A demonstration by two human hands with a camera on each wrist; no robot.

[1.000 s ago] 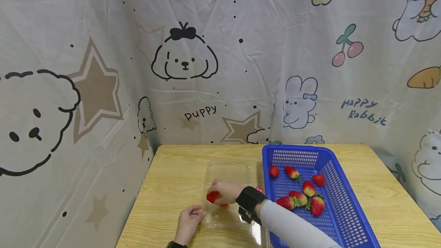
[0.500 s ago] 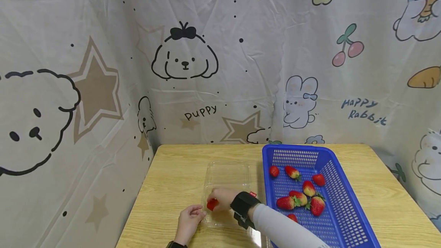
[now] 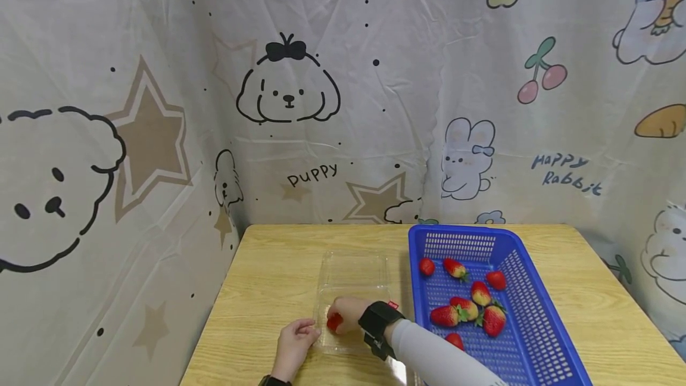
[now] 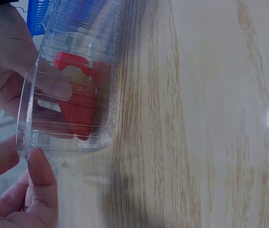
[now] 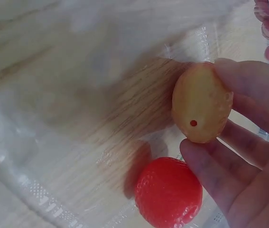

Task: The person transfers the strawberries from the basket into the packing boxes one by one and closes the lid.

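A clear plastic clamshell box (image 3: 355,268) lies on the table with its lid folded back. Inside its near half, my right hand (image 3: 349,313) pinches a strawberry (image 5: 203,102) between thumb and fingers; the pale yellow end, with a small hole and no leaves, faces the right wrist camera. Just beside it, a second, all-red strawberry (image 5: 169,192) sits in the box, close to a fingertip. My left hand (image 3: 293,343) is at the box's left side. Seen from the left wrist, its thumb and finger (image 4: 40,166) pinch the box's rim at a corner.
To the right stands a blue plastic basket (image 3: 542,305) with several strawberries (image 3: 493,320) scattered inside, some with green leaves. My right forearm crosses its near left edge. A small red tag (image 3: 393,304) shows beside the wrist. Patterned cloth (image 3: 321,106) hangs behind and left of the table.
My right hand has come nearer and lower in the box with its strawberry. A strawberry in the basket, earlier hidden by the forearm, now shows. My left hand stays put.
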